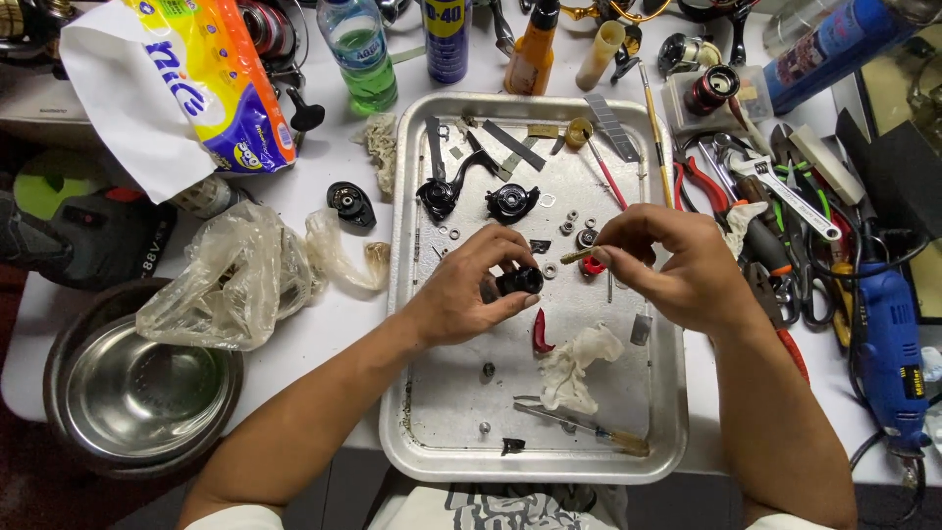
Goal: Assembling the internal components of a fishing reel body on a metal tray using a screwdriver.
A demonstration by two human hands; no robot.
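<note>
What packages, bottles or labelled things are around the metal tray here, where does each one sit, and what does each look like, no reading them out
Soft plastic pack: top left, yellow, orange and blue, white paper sticking out.
Clear bottle: above the tray's left corner, green liquid, pale label.
Spray can: right of the bottle, blue with yellow.
Squeeze bottle: right of the can, orange, black nozzle.
Blue can: top right, lying tilted.
Power drill: right edge, blue, small yellow label.

One metal tray (pixel 422 412), one steel bowl (pixel 137 388), two hands, one blue drill (pixel 888 344), one wrench (pixel 790 191).

Bare tray (pixel 446 393) floor near; washers (pixel 569 224) crowd beyond the hands.
</note>
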